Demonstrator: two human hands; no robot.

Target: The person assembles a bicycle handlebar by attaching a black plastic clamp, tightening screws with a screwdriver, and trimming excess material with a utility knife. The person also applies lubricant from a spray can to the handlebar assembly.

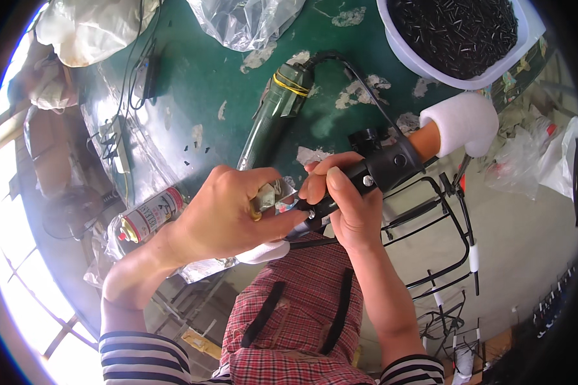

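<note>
My right hand [347, 199] grips a black rod-like handle [382, 170] with a black clamp collar, an orange section and a white foam cap [462, 122] at its far end. My left hand [228, 212] pinches a small shiny metallic piece [270, 196] against the near end of that handle, its index finger stretched toward the right hand. Both hands meet above my lap, which is covered by a red plaid cloth [302, 314]. What lies between the left fingers is partly hidden.
A green worn table [218, 70] carries a spray can [149, 217], a dark green bottle [273, 112] with a yellow band, plastic bags [244, 22], cables and a power strip [115, 144]. A white tub [459, 38] of small black parts stands at top right. Black wire frames [443, 237] stand right.
</note>
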